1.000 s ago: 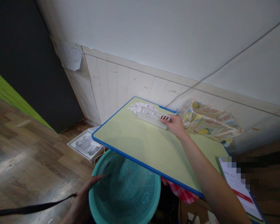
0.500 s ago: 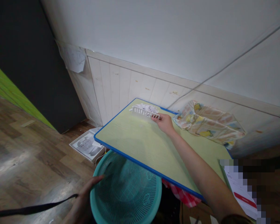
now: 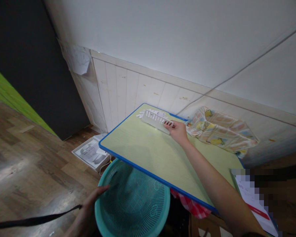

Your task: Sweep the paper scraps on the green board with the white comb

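My right hand (image 3: 179, 131) is closed on the near end of a white slotted plastic strip (image 3: 156, 120), perhaps a small rack or tray, held over the far part of the tabletop (image 3: 148, 151). Behind and partly under it lies a heap of white paper scraps (image 3: 141, 114). My left hand (image 3: 92, 200) grips the left rim of a turquoise plastic basket (image 3: 135, 197), its thumb over the edge and the other fingers hidden. The basket sits below the table's front edge, and no contents show inside.
A patterned cloth (image 3: 222, 131) lies at the table's right rear, against the wall. Papers (image 3: 255, 200) rest at its right end. An open white box (image 3: 90, 153) stands on the floor left. A black strap (image 3: 37, 220) crosses the lower left.
My right hand has moved slightly right and toward me. The slotted plastic piece came with it and tilted, showing more of its face. My left hand still holds the basket.
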